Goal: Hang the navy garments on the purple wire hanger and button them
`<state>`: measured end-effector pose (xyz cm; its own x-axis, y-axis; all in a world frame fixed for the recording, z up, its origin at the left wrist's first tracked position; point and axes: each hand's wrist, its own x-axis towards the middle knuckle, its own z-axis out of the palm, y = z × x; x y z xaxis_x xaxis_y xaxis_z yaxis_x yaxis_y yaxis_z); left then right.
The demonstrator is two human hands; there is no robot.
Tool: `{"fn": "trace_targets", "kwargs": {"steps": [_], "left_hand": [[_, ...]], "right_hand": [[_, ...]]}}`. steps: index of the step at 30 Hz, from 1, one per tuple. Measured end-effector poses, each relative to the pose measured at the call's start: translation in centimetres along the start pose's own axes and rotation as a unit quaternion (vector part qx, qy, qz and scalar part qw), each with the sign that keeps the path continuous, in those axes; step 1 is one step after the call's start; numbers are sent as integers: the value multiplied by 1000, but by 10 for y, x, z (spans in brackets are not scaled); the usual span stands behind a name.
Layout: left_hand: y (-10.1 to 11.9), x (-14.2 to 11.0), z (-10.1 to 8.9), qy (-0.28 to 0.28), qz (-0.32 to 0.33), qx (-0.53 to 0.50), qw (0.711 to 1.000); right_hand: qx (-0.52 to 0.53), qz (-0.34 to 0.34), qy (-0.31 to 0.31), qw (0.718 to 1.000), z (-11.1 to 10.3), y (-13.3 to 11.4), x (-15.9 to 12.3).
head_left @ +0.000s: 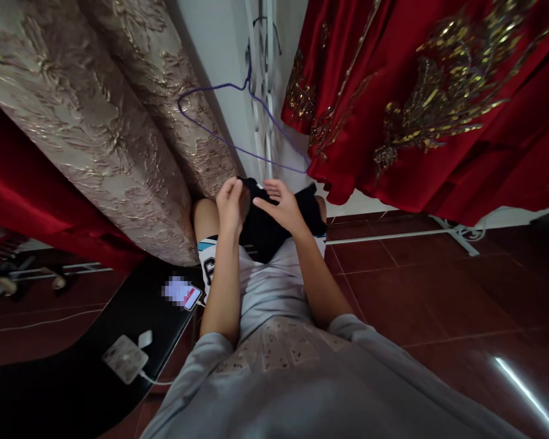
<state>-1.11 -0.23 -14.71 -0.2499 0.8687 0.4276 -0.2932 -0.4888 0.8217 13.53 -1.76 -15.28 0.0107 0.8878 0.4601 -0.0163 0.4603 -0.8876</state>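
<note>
A black garment [268,231] lies across my lap, over my knees. My left hand [231,204] pinches its upper left edge with curled fingers. On the cloth's top edge rests my right hand [281,204], fingers bent and gripping the fabric. A purple wire hanger [238,116] hangs just above and beyond both hands, against the white wall.
A beige gold-patterned dress [96,122] hangs at the left and a red gold-embroidered dress [439,103] at the right. On a black surface [50,384] at my left lie a phone [185,294] and a white power strip [124,358]. Dark red floor tiles [439,305] spread to the right.
</note>
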Motion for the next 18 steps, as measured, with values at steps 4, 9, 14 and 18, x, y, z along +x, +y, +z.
{"fn": "trace_targets", "kwargs": {"steps": [4, 9, 14, 18], "left_hand": [[25, -4, 18, -109, 203, 198, 953], [13, -6, -24, -296, 46, 290, 909], [11, 3, -82, -395, -107, 417, 812], [53, 29, -104, -215, -50, 363, 905]], "right_hand": [[-43, 5, -156, 987, 10, -7, 2], [-96, -43, -84, 991, 3, -35, 50], [-141, -55, -15, 988, -14, -20, 106], [-145, -51, -7, 988, -47, -5, 106]]}}
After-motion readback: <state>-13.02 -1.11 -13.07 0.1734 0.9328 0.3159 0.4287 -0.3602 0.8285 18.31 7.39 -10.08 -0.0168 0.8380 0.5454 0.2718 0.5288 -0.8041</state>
